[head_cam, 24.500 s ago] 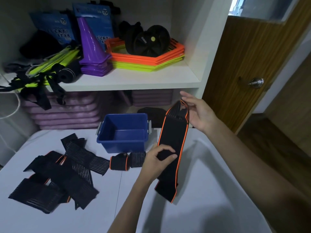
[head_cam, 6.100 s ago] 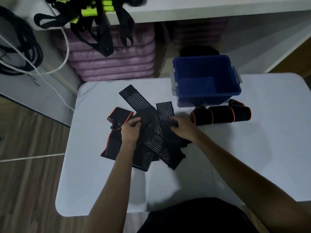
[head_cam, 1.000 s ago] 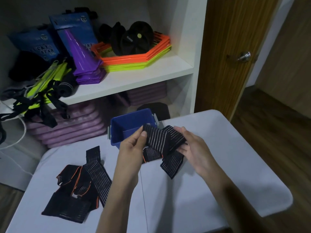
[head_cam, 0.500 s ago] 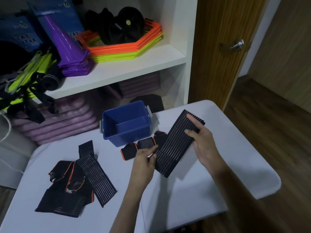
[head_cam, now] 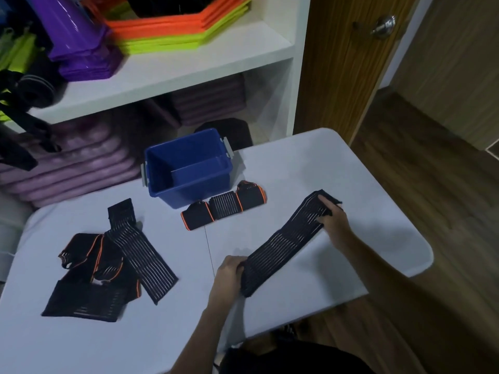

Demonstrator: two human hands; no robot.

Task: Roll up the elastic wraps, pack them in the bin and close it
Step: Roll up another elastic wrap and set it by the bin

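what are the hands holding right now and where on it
Both hold one striped black wrap, stretched over the table: the left hand grips its near end, the right hand its far end.

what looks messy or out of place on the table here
The unrolled wraps on the table's left lie criss-crossed in a heap. Three rolled wraps sit outside the blue bin, which looks empty and has no lid on. Nothing looks damaged.

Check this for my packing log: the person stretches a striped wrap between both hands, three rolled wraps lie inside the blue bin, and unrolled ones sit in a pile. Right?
Not quite. The head view shows the three rolled wraps lying on the table just in front of the blue bin, not inside it. The rest holds: left hand and right hand stretch the striped wrap; the pile is unrolled.
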